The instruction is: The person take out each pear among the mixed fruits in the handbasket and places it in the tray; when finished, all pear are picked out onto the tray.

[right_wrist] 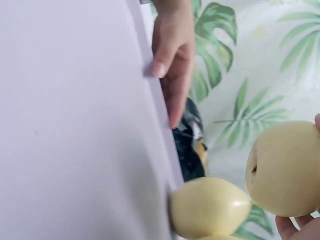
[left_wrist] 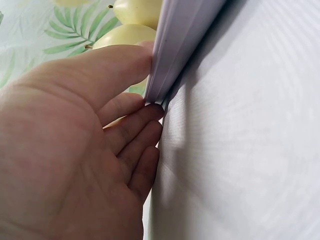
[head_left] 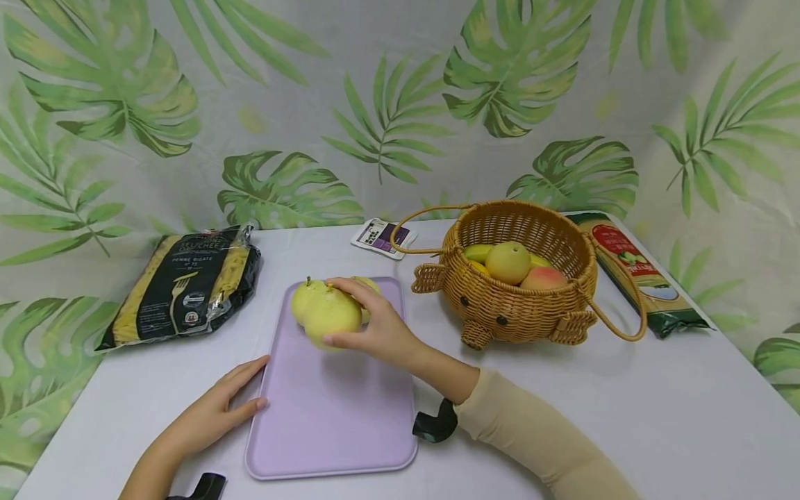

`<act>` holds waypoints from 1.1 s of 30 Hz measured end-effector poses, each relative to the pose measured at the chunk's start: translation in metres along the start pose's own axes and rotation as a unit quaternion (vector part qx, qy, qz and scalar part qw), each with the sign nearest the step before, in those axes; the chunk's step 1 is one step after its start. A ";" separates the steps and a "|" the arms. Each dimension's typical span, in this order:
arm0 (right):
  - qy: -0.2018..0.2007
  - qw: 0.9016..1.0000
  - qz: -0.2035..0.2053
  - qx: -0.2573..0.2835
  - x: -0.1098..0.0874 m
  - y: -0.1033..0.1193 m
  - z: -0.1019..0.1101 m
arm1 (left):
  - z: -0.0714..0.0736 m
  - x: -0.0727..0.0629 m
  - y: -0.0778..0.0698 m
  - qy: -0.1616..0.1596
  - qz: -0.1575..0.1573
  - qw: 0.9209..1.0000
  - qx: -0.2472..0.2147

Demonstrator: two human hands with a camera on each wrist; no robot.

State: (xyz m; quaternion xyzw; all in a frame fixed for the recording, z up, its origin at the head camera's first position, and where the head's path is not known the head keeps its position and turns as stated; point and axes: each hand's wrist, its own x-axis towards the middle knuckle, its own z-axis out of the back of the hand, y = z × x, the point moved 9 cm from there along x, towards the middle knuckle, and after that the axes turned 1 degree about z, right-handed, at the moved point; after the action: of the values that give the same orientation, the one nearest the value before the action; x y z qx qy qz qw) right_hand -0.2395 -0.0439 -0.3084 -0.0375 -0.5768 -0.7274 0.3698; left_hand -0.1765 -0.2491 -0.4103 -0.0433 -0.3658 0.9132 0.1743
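Observation:
My right hand grips a yellow pear between thumb and fingers, raised over the far part of a lilac tray. In the right wrist view, the gripped pear hangs apart from the tray's surface. Behind it on the tray sit two more pears, one at the left and one mostly hidden at the right. My left hand rests at the tray's left edge. Its fingers are extended, with the thumb tip and fingertips against the rim.
A wicker animal-faced basket stands right of the tray, holding a round yellow fruit, a peach and bananas. A penne bag lies at the left. Behind are a small white-and-purple packet and a red-green package.

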 end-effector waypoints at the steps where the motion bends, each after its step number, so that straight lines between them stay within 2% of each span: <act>1: -0.002 1.000 -0.010 0.000 0.001 -0.005 -0.005 | 0.000 0.000 0.000 -0.001 -0.001 1.000 0.003; 6: 0.007 0.999 -0.039 -0.009 0.001 -0.028 -0.025 | 0.000 0.001 0.003 -0.003 -0.001 1.000 0.019; 13: 0.044 0.997 -0.062 -0.014 -0.002 -0.045 -0.041 | 0.000 0.001 0.003 -0.005 0.003 1.000 0.018; 16: 0.059 0.996 -0.065 -0.018 -0.004 -0.048 -0.045 | 0.000 0.001 0.002 -0.006 0.000 1.000 0.023; 23: 0.081 0.994 -0.058 -0.051 -0.008 -0.053 -0.051 | -0.001 0.002 0.006 0.003 0.022 1.000 0.021; 29: 0.107 0.989 -0.044 -0.089 -0.009 -0.051 -0.055 | -0.001 0.002 0.006 -0.002 0.008 1.000 0.017; 33: 0.115 0.989 -0.045 -0.086 -0.010 -0.050 -0.057 | 0.000 0.001 0.007 -0.004 0.007 1.000 0.019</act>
State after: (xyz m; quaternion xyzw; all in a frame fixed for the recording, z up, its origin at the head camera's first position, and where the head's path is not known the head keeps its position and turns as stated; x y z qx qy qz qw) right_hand -0.2400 -0.0847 -0.3729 0.0406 -0.4673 -0.7895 0.3957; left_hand -0.1797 -0.2532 -0.4151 -0.0385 -0.3485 0.9214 0.1673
